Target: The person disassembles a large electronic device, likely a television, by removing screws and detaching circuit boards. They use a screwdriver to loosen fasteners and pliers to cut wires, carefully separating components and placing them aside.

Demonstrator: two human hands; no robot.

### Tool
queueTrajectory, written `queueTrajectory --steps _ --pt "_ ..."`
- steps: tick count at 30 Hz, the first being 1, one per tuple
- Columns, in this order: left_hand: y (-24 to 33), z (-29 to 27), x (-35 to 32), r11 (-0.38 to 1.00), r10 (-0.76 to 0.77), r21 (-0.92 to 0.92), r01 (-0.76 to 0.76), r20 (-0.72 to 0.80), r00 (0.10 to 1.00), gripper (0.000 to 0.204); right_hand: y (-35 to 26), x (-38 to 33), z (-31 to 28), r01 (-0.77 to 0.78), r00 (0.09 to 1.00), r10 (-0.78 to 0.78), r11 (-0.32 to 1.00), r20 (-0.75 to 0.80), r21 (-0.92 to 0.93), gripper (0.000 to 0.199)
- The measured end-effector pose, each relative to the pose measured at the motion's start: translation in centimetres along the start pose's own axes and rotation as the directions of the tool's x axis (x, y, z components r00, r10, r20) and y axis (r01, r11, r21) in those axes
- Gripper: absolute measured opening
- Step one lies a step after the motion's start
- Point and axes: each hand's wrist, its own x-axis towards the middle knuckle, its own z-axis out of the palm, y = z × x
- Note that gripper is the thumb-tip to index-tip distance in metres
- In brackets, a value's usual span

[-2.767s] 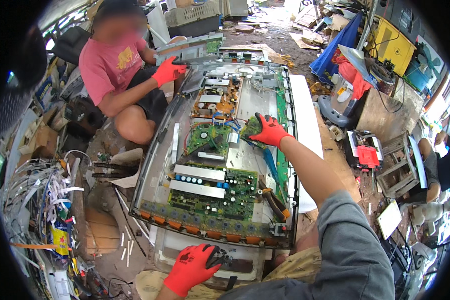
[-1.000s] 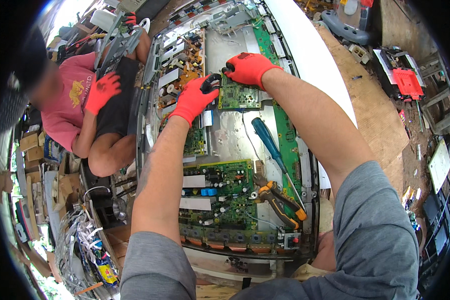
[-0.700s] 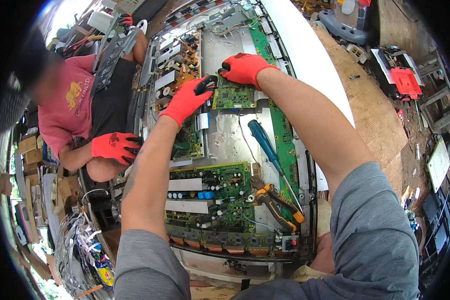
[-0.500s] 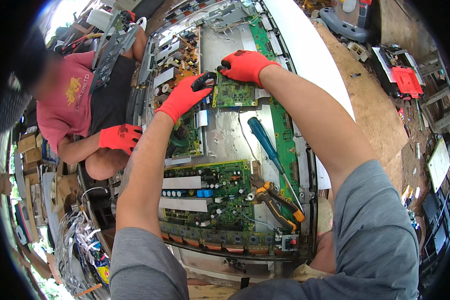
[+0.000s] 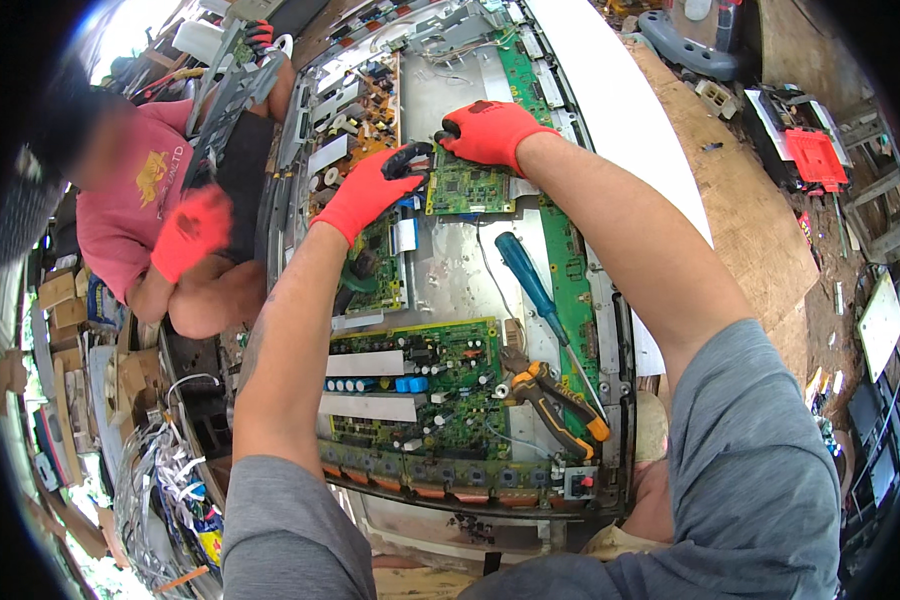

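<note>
Both my hands wear red gloves with black fingertips, over the opened back of a flat panel [image 5: 450, 265]. My right hand [image 5: 492, 132] grips the upper edge of a small green circuit board [image 5: 468, 190], its fingers curled in. At the board's left edge, my left hand [image 5: 375, 188] has thumb and fingers drawn together; the fingers hide what lies between them, perhaps a cable end. A white ribbon cable [image 5: 404, 235] hangs just below that hand. Nearer to me lie a blue-handled screwdriver [image 5: 530, 275] and pliers with black-and-orange handles [image 5: 550, 405].
A larger green board [image 5: 450, 400] fills the panel's near part; a brown component board [image 5: 355, 120] lies far left. At left sits a co-worker in a pink shirt [image 5: 120, 215], a gloved hand [image 5: 192, 232] raised. Loose wires [image 5: 160, 490] and a red plastic piece [image 5: 816, 160] flank the panel.
The co-worker's gloved hand has lifted away from the panel's left edge toward their chest and is blurred. My two hands and the small circuit board stay practically where they were.
</note>
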Motion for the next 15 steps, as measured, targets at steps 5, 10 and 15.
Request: queueTrajectory --steps 5,10,15 --pt "-0.4 -0.9 0.1 0.981 0.078 0.178 -0.075 -0.012 0.997 0.052 -0.6 0.2 -0.2 0.007 1.0 -0.006 0.999 -0.028 0.032 0.051" --pt "-0.5 0.5 0.1 0.871 0.196 0.468 -0.152 -0.046 0.979 0.051 -0.5 0.2 0.0 0.025 1.0 -0.025 1.0 0.005 -0.011 0.05" --pt "-1.6 0.7 0.0 0.794 0.327 0.564 -0.229 -0.078 0.942 0.044 -0.4 0.5 0.1 0.043 0.999 -0.043 0.999 -0.003 0.02 0.049"
